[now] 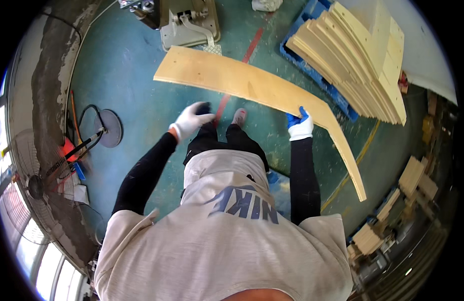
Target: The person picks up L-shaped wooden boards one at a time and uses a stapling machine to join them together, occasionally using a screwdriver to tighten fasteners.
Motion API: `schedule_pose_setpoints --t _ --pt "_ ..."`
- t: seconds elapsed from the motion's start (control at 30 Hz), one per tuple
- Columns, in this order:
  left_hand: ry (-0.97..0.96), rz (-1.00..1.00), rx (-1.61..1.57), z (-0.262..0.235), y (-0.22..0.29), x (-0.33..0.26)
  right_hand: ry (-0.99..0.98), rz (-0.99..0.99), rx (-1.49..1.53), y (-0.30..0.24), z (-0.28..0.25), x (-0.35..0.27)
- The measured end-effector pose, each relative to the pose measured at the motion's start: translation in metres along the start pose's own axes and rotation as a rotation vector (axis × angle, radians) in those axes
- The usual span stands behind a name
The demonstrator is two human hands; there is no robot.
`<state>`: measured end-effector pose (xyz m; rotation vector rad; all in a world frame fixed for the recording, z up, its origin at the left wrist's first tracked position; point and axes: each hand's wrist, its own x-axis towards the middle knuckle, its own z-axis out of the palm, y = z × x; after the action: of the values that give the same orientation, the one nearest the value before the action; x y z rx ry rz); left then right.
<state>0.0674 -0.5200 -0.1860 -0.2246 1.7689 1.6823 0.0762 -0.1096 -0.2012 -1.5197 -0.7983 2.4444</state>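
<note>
A long, pale plywood board (242, 80) with a bent, narrowing right end hangs in front of me above the floor. My right hand (300, 125), in a white glove with blue fingers, grips its near edge right of the middle, thumb on the top face. What the other fingers do beneath the board is hidden. My left hand (194, 119), in a white glove with dark finger pads, is in the air below the board's left half, apart from it. Its fingers are loosely bent and apart, with nothing seen in them.
Similar boards (352, 55) stand stacked on a blue pallet (312, 75) at the far right. A machine base with a foot pedal (191, 25) is at the top. A large fan (36, 185) and a round grey stand base (109, 128) lie left. Wood piles (367, 239) sit lower right.
</note>
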Motion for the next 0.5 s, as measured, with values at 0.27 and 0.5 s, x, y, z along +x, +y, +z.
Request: schedule_pose_setpoints --t 0.27,0.5 --pt "0.365 0.394 0.761 -0.101 0.025 0.005 -0.023 -0.075 -0.131 -0.065 -0.057 -0.016" --pt "0.015 0.992 1.009 -0.066 0.122 0.039 0.005 -0.051 -0.271 -0.118 -0.060 -0.037"
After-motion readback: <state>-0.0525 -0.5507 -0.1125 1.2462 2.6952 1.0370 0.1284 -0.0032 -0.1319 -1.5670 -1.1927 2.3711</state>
